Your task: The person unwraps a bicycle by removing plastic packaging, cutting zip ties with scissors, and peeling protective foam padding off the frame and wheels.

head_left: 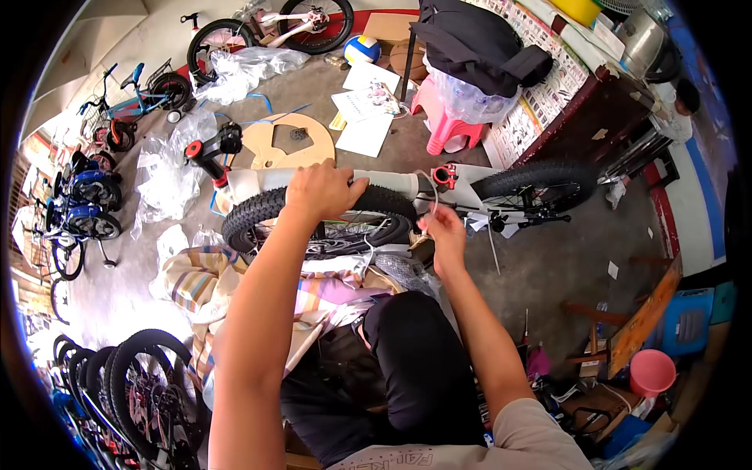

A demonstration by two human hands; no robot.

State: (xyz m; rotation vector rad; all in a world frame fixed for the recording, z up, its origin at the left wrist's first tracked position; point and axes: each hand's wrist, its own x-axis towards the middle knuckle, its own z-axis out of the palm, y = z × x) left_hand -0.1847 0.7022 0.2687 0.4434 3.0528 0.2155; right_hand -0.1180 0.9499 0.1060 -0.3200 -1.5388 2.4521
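A partly wrapped bicycle lies across the floor in front of me, its frame tube [384, 180] covered in pale wrapping. A loose wheel with a knobbly black tyre [254, 210] rests against the near side of the frame. My left hand [323, 190] is closed over the wrapped tube, just above this tyre. With bent fingers, my right hand [443, 233] pinches a thin pale cable tie [435, 197] that loops by the frame near the red seat clamp [445, 176]. The rear wheel [540, 188] is at the right, and the black-and-red stem [207, 160] at the left.
Cut cardboard [270, 145], papers [366, 117] and clear plastic [168, 168] lie beyond the bicycle. A pink stool [446, 117] bears a black bag [474, 47]. Several small bicycles [82, 196] stand left, with more wheels [149, 384] lower left. A pink bucket [652, 372] stands lower right.
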